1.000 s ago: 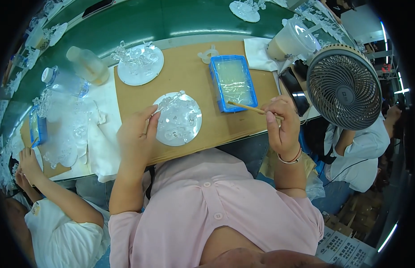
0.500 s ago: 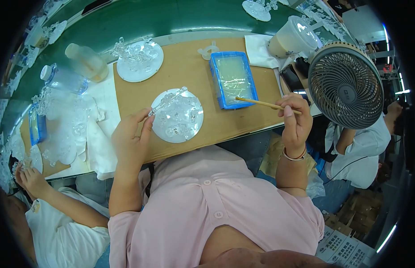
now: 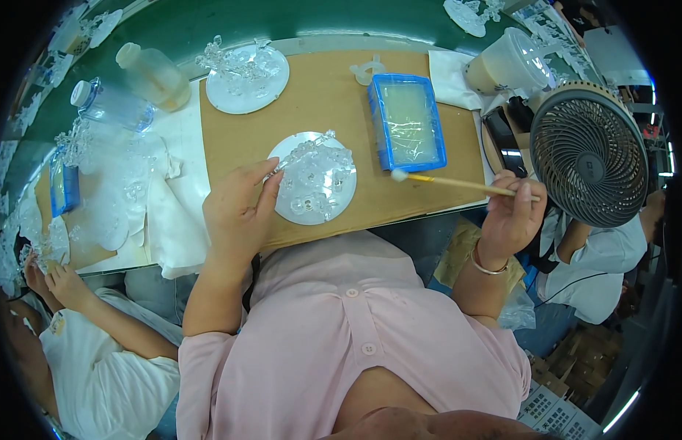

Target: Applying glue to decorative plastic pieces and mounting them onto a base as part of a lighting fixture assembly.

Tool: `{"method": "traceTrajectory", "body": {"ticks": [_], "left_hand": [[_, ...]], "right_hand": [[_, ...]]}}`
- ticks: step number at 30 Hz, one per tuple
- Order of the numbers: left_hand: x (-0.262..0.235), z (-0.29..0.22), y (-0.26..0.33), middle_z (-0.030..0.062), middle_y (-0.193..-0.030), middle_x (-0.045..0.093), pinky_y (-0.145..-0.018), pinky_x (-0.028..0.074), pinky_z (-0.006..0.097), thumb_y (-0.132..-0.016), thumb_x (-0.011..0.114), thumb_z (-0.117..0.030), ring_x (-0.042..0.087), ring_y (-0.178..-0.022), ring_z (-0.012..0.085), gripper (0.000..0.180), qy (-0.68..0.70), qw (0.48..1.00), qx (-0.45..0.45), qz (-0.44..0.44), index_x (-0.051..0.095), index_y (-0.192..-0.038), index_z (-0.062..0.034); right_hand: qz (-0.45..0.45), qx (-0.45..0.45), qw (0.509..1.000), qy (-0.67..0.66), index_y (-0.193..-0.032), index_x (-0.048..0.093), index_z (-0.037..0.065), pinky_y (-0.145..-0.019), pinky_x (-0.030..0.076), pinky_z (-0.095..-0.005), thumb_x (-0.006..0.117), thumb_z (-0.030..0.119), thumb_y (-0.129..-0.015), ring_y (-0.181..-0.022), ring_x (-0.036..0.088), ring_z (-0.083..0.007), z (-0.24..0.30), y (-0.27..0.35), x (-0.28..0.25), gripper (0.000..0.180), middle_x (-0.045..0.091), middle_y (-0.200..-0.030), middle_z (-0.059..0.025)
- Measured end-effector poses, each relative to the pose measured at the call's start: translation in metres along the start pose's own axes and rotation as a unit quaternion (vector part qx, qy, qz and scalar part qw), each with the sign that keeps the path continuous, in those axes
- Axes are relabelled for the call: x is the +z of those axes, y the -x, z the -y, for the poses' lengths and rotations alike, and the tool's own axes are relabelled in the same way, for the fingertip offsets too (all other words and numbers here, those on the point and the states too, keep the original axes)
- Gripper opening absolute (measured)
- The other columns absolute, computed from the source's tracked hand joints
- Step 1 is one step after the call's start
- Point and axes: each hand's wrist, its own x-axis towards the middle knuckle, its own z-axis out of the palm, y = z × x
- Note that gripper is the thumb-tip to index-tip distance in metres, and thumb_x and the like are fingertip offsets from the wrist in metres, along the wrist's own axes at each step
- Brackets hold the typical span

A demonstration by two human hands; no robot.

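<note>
Left hand (image 3: 240, 204) pinches a clear strip (image 3: 304, 151) over a white plate (image 3: 344, 196), right hand (image 3: 508, 218) grips a stick (image 3: 458, 183); a slack pinch could drop the strip

I see a clear, knobbly strip (image 3: 306, 150) slanting across a round white plate (image 3: 290, 206) on the cardboard (image 3: 232, 147), and a thin wooden stick (image 3: 462, 184), its pale rounded tip pointing left near the blue tray (image 3: 376, 117).
</note>
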Motion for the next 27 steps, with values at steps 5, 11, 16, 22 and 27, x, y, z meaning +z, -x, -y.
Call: {"method": "traceTrajectory", "body": {"ticks": [5, 11, 16, 22, 27], "left_hand": [[0.001, 0.000, 0.000, 0.0081, -0.083, 0.069, -0.061, 0.051, 0.030, -0.073, 0.075, 0.000, 0.066, -0.072, 0.0228, 0.022, -0.012, 1.000, 0.018, -0.006, 0.069, -0.093, -0.0064], [0.002, 0.001, 0.000, 0.0072, -0.083, 0.069, -0.061, 0.051, 0.030, -0.072, 0.076, 0.001, 0.066, -0.072, 0.0224, 0.024, -0.016, 0.999, 0.028, -0.010, 0.069, -0.093, -0.0070], [0.003, 0.003, 0.001, 0.0066, -0.084, 0.069, -0.060, 0.051, 0.030, -0.071, 0.076, 0.001, 0.066, -0.072, 0.0219, 0.025, -0.028, 0.999, 0.034, -0.012, 0.068, -0.093, -0.0076], [0.003, 0.002, 0.000, 0.0064, -0.083, 0.068, -0.059, 0.050, 0.030, -0.071, 0.076, 0.001, 0.065, -0.071, 0.0222, 0.025, -0.022, 0.999, 0.043, -0.013, 0.067, -0.093, -0.0068], [0.004, 0.006, 0.000, 0.0072, -0.082, 0.068, -0.058, 0.050, 0.031, -0.071, 0.075, 0.001, 0.065, -0.070, 0.0228, 0.024, -0.014, 0.998, 0.056, -0.019, 0.067, -0.092, -0.0051]], "right_hand": [[0.111, -0.028, 0.993, 0.039, -0.090, 0.050, 0.004, -0.083, 0.043, -0.0374, 0.048, 0.013, -0.096, -0.055, 0.048, -0.0145, 0.004, 0.017, 0.036, 0.012, 0.058, -0.070, -0.0101], [0.246, -0.118, 0.947, 0.168, -0.093, 0.053, 0.002, -0.083, 0.045, -0.0376, 0.048, 0.004, -0.091, -0.064, 0.054, -0.0178, -0.004, 0.014, 0.063, 0.006, 0.063, -0.074, -0.0100], [0.290, -0.172, 0.918, 0.208, -0.092, 0.055, 0.001, -0.075, 0.047, -0.0374, 0.053, -0.003, -0.085, -0.069, 0.056, -0.0243, -0.004, 0.011, 0.079, 0.008, 0.063, -0.076, -0.0108], [0.308, -0.194, 0.909, 0.201, -0.089, 0.055, 0.000, -0.071, 0.048, -0.0371, 0.055, -0.005, -0.082, -0.068, 0.056, -0.0286, 0.004, 0.011, 0.084, 0.009, 0.064, -0.078, -0.0115], [0.331, -0.178, 0.904, 0.202, -0.088, 0.055, 0.000, -0.071, 0.049, -0.0372, 0.055, -0.004, -0.084, -0.070, 0.057, -0.0277, 0.005, 0.015, 0.087, 0.006, 0.063, -0.076, -0.0106]]}}
